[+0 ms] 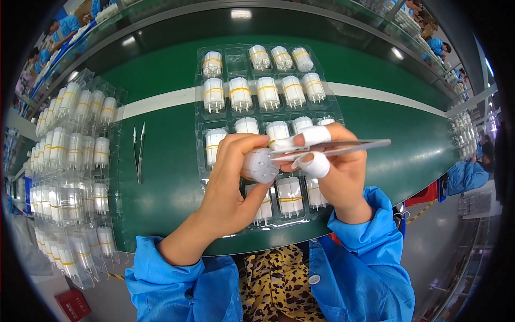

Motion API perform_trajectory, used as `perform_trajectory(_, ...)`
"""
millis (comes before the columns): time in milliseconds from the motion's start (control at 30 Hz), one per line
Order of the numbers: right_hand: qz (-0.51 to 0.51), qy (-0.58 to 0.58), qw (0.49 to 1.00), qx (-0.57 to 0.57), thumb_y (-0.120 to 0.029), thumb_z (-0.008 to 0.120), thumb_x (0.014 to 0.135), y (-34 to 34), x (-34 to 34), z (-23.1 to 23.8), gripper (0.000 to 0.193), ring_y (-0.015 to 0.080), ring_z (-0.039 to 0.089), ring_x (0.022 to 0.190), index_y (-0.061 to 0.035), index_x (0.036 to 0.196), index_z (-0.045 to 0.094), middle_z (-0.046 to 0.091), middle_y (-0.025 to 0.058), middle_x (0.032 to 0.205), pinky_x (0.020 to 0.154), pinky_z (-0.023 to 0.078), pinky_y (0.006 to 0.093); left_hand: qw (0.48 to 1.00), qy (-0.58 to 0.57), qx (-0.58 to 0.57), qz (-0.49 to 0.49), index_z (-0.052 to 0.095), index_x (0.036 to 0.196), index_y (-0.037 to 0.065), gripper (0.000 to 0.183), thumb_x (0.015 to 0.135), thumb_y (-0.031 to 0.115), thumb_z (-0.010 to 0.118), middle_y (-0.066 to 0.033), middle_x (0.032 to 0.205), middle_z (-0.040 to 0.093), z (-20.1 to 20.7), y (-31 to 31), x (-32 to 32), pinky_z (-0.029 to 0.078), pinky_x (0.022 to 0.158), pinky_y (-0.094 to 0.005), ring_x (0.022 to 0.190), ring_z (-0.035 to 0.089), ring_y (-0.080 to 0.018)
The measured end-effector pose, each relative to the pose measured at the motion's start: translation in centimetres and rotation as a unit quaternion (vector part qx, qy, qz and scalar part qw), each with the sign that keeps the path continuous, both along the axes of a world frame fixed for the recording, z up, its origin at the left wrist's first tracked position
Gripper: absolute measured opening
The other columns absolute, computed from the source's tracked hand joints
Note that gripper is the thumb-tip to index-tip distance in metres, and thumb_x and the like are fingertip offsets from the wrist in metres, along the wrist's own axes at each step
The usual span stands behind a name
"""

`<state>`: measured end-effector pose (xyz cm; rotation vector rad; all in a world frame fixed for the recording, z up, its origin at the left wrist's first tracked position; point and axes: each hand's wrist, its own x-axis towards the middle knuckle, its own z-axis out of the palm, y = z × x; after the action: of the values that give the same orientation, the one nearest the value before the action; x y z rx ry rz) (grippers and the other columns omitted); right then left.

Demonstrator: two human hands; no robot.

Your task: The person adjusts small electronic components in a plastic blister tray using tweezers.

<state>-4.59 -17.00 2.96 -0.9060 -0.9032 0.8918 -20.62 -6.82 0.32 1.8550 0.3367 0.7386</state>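
My left hand [228,180] is wrapped round a white cylindrical part [261,166], its end with small pins turned toward my right hand. In my right hand [342,174] is a pair of metal tweezers [370,144], pinched between thumb and forefinger, both covered in white tape or finger cots. The tweezer tips reach the pinned end of the part; whether they touch it I cannot tell. Under both hands lies a see-through plastic tray [236,63] with rows of similar white parts [267,92], most ringed by a yellow band. My hands hide some of its pockets.
A second pair of tweezers [139,155] lies on the green table [161,204], left of the tray. Stacked trays of white parts [59,147] stand at the left edge. A metal rail [177,12] runs along the far side. Other people in blue work beyond the table.
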Motion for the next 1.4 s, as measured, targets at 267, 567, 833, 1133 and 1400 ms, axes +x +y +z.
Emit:
perform_trajectory(267,-0.058,-0.238,0.966,0.087,0.006,0.066,0.079,-0.03,-0.24,0.09,0.024,0.0187,0.066,0.085,0.0042,0.103,0.063,0.067,0.0147,0.092,0.074,0.052,0.0282,0.996,-0.025,0.087,0.022,0.047,0.125,0.001,0.058,0.07,-0.015,0.058,-0.0149,0.117,0.043,-0.12,-0.44,0.29,0.045,0.086,-0.0321,0.106,0.048,-0.0273)
perform_trajectory(567,-0.071,-0.247,0.961,0.101,0.005,0.065,0.08,0.03,-0.18,-0.08,0.021,0.0185,0.066,0.085,0.0044,0.101,0.063,0.067,0.0149,0.092,0.074,0.053,0.0274,0.989,-0.026,0.14,0.05,0.05,0.121,0.001,0.062,0.062,-0.016,0.059,-0.0168,0.111,0.047,0.24,-0.37,0.25,0.043,0.081,-0.0363,0.099,0.048,-0.0325)
perform_trajectory(833,-0.062,-0.253,0.962,0.084,0.004,0.064,0.081,-0.06,0.14,-0.1,0.017,0.0184,0.067,0.08,0.0037,0.097,0.064,0.068,0.0145,0.088,0.068,0.052,0.0272,0.991,-0.024,0.129,0.038,0.05,0.122,0.001,0.062,0.063,-0.015,0.059,-0.0165,0.111,0.047,0.06,-0.33,0.25,0.042,0.082,-0.0368,0.099,0.048,-0.0324)
perform_trajectory(1133,-0.064,-0.203,0.974,0.075,0.005,0.064,0.082,-0.08,-0.2,-0.29,0.017,0.0181,0.066,0.085,0.0042,0.099,0.064,0.068,0.0142,0.09,0.074,0.052,0.0275,0.99,-0.017,0.132,0.036,0.05,0.124,0.001,0.065,0.062,-0.015,0.059,-0.0165,0.11,0.047,0.2,-0.28,0.21,0.041,0.083,-0.037,0.098,0.047,-0.0327)
perform_trajectory(1400,-0.048,-0.211,0.974,0.07,0.006,0.063,0.082,-0.14,0.0,-0.21,0.017,0.018,0.065,0.087,0.0053,0.099,0.063,0.067,0.0144,0.092,0.076,0.051,0.0281,0.991,-0.01,0.133,0.03,0.049,0.126,0.0,0.065,0.063,-0.014,0.06,-0.0164,0.111,0.047,0.29,-0.21,0.02,0.041,0.085,-0.0373,0.098,0.046,-0.0327)
